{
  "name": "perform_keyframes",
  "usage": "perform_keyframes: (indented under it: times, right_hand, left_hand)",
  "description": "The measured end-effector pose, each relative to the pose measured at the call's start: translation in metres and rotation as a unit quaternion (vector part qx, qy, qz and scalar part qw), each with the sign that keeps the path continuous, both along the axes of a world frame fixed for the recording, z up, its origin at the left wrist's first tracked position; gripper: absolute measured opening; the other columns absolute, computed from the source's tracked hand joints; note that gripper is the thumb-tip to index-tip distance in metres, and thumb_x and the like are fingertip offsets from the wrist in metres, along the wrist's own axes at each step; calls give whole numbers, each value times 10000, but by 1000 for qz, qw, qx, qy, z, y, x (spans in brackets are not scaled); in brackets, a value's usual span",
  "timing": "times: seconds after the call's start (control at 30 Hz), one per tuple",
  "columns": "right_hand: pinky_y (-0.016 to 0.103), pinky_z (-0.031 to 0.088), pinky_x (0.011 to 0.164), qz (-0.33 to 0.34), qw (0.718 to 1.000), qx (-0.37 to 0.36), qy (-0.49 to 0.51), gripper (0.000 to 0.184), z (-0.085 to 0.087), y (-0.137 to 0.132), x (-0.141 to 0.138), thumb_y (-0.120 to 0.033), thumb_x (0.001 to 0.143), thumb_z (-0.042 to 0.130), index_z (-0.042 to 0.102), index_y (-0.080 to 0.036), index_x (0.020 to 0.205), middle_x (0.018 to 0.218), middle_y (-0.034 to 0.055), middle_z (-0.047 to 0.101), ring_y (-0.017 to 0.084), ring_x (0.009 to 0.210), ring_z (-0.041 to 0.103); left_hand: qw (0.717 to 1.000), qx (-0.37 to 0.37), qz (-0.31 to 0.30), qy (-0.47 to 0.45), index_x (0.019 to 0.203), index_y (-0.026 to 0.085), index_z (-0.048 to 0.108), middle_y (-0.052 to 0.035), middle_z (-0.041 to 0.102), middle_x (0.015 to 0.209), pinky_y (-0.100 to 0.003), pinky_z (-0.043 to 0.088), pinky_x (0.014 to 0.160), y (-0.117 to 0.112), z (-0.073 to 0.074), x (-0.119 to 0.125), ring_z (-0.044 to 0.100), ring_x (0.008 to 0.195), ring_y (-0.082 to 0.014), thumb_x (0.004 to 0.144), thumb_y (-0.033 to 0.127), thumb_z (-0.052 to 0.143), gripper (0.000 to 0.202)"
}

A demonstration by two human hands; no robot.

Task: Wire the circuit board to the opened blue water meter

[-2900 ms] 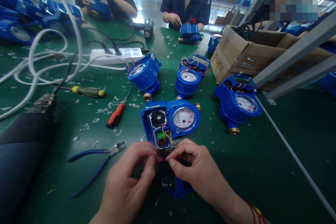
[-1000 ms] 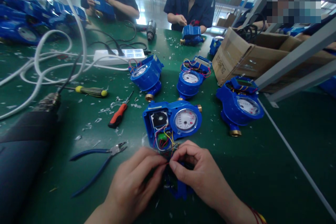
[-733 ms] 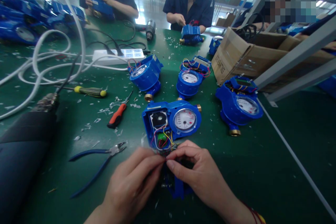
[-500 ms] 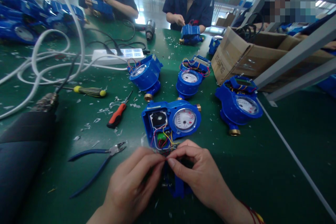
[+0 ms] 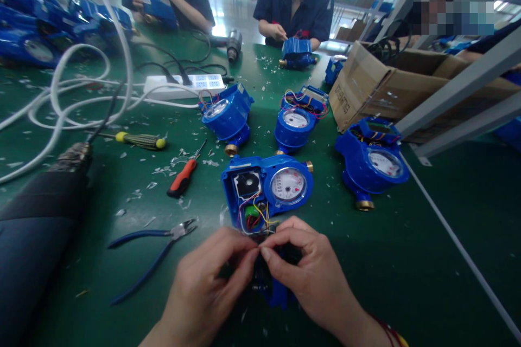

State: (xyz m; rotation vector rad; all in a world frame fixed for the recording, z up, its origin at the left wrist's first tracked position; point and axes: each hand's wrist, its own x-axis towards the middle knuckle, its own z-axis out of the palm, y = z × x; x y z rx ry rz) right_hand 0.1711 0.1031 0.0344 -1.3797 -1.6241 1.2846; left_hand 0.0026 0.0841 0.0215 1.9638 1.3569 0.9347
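Observation:
A blue water meter (image 5: 268,165) lies in front of me, its side compartment uncovered. Inside are a black round part, a green component (image 5: 251,213) and coloured wires (image 5: 266,217) that run down to my fingers. A second blue plastic part (image 5: 279,294), perhaps the cover, lies beneath my hands and is partly hidden. My left hand (image 5: 214,276) is closed in a pinch, its fingertips meeting those of my right hand (image 5: 309,268), which pinches too. Between them appear to be thin wires, though the exact ends are hidden by the fingers.
Cutting pliers (image 5: 177,232), an orange screwdriver (image 5: 182,178) and a yellow screwdriver (image 5: 142,141) lie left. Several more meters (image 5: 372,162) stand around. Behind are a power strip (image 5: 187,87), a cardboard box (image 5: 362,87) and two people holding meters. A dark tool (image 5: 44,211) occupies the left edge.
My hands stay pinched together, with the left fingers shifting slightly. The whole view has moved a little. Across the table, one person's raised hand has changed position.

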Motion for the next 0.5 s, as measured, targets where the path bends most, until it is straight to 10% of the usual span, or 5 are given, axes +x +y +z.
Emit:
perform_keyframes:
  times: [0.27, 0.5]
  right_hand:
    - [234, 442, 626, -7, 1000, 22, -8, 99, 2, -4, -4, -134, 721, 639, 699, -212, 724, 729, -14, 589, 122, 700, 566]
    - [236, 441, 630, 9, 1000, -3, 4, 76, 1, -2, -2, -172, 746, 639, 703, -212, 759, 765, -9, 589, 122, 721, 573]
  left_hand:
    - [1000, -14, 13, -8, 770, 178, 578, 23, 594, 718, -173, 443, 590, 1, 2, 1, 568, 630, -77, 805, 123, 522, 87]
    - [971, -226, 29, -77, 753, 191, 591, 26, 585, 656, -188, 416, 532, 4, 3, -4, 531, 584, -98, 847, 308, 484, 184]
